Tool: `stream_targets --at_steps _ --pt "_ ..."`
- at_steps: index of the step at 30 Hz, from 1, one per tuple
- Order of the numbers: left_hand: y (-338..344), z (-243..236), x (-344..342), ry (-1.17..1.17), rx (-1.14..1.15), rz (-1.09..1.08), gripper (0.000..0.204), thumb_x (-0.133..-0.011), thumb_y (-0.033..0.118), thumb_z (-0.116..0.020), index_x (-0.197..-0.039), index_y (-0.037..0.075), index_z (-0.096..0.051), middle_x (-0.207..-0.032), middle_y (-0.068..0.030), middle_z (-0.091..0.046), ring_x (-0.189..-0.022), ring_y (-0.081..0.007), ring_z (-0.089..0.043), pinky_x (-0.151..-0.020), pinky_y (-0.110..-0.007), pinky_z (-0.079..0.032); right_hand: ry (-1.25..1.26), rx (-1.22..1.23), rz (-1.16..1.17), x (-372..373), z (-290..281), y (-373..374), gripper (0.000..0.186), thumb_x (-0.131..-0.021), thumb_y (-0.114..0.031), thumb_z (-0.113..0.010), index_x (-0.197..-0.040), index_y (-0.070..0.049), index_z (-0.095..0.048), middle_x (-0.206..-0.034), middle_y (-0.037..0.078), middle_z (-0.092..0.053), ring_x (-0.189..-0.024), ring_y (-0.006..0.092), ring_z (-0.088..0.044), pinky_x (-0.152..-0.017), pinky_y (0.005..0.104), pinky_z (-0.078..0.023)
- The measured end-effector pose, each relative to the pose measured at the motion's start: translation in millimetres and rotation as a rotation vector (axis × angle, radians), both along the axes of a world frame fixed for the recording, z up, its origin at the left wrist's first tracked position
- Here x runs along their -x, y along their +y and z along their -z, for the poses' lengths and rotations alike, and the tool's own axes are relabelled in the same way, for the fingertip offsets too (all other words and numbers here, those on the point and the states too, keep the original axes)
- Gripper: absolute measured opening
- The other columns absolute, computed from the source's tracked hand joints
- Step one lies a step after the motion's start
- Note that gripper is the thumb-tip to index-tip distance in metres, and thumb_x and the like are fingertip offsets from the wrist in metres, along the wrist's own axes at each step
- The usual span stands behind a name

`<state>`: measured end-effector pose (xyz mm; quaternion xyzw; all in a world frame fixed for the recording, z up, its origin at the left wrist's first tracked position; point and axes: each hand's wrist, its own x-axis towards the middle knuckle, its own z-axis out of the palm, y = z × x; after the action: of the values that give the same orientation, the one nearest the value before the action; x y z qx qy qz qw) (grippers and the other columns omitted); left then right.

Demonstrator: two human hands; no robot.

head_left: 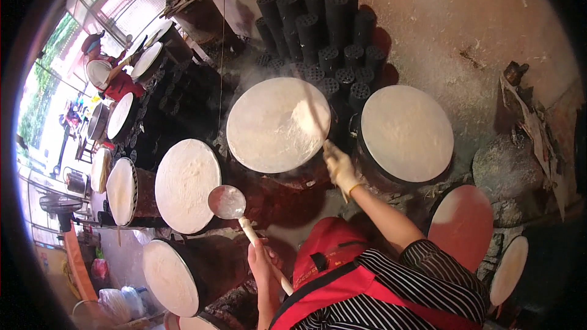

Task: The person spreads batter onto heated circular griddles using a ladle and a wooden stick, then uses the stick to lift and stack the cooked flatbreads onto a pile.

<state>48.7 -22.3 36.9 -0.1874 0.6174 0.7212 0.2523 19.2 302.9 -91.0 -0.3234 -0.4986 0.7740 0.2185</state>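
Observation:
My left hand (262, 258) is wrapped round the pale handle of a ladle (227, 201). The ladle's round metal bowl hangs beside a white-coated round griddle (188, 186). My right hand (340, 170), in a pale glove, grips a thin brown stick (317, 113), blurred by motion. The stick reaches over the right side of the middle griddle (260, 125), which bears a pale, thin layer. A whiter, wet-looking patch lies beside the stick. Right of my gloved hand stands another round griddle (406, 134) with an even pale surface.
Black, holed coal briquettes (315, 30) are stacked against the wall behind the griddles. More round griddles stand around me, such as one at lower left (171, 278) and a reddish one at right (461, 226). A co-worker (107, 70) in a red apron works at far left, near a fan (60, 204).

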Motion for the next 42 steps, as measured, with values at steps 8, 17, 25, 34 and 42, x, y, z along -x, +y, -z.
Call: stream_targets --at_steps 8,17,25,34,42 --pt "-10.1 -1.9 9.7 -0.131 -0.096 0.14 0.012 -0.1 0.02 -0.054 -0.097 0.009 -0.049 -0.076 0.0006 -0.045 -0.06 -0.009 -0.044 -0.048 -0.023 -0.036 -0.184 0.001 -0.007 -22.2 -21.8 6.9 0.041 -0.095 -0.006 -0.057 -0.135 -0.012 -0.057 -0.081 -0.006 -0.059 -0.05 0.0022 -0.041 -0.04 0.0189 -0.032" --pt "15.5 4.9 -5.2 -0.251 -0.196 0.222 0.015 -0.102 0.02 -0.051 -0.095 0.007 -0.047 -0.074 0.0002 -0.042 -0.057 -0.0082 -0.04 -0.045 -0.019 -0.031 -0.274 -0.102 -0.227 -5.7 -41.4 52.9 0.034 -0.098 -0.013 -0.057 -0.132 -0.015 -0.06 -0.073 -0.007 -0.057 -0.044 0.0033 -0.034 -0.037 0.0214 -0.029" --pt "46.2 33.2 27.0 -0.09 -0.038 0.206 0.021 -0.1 0.029 -0.055 -0.098 0.009 -0.054 -0.07 0.0021 -0.045 -0.056 -0.0105 -0.046 -0.046 -0.023 -0.036 -0.252 -0.144 -0.684 -68.8 -28.1 73.7 0.034 -0.097 -0.014 -0.06 -0.132 -0.014 -0.061 -0.078 -0.008 -0.06 -0.051 0.0031 -0.04 -0.045 0.0213 -0.035" --pt "154.3 59.3 89.4 -0.165 -0.055 0.175 0.016 -0.093 0.007 -0.052 -0.083 0.003 -0.04 -0.068 -0.0032 -0.041 -0.05 -0.0132 -0.041 -0.04 -0.029 -0.036 -0.277 0.028 -0.493 -99.1 -10.4 22.8 0.037 -0.098 -0.03 -0.06 -0.135 -0.027 -0.058 -0.057 -0.005 -0.045 -0.036 0.0065 -0.034 -0.033 0.025 -0.028" --pt "98.3 5.3 101.1 -0.563 -0.955 0.13 0.015 -0.101 0.014 -0.047 -0.093 0.002 -0.049 -0.063 0.0017 -0.041 -0.046 -0.0057 -0.039 -0.035 -0.017 -0.034 -0.239 -0.017 -0.61 -85.0 -71.0 33.2 0.045 -0.098 -0.025 -0.059 -0.142 -0.018 -0.05 -0.059 -0.005 -0.048 -0.04 0.0082 -0.038 -0.036 0.0251 -0.031"
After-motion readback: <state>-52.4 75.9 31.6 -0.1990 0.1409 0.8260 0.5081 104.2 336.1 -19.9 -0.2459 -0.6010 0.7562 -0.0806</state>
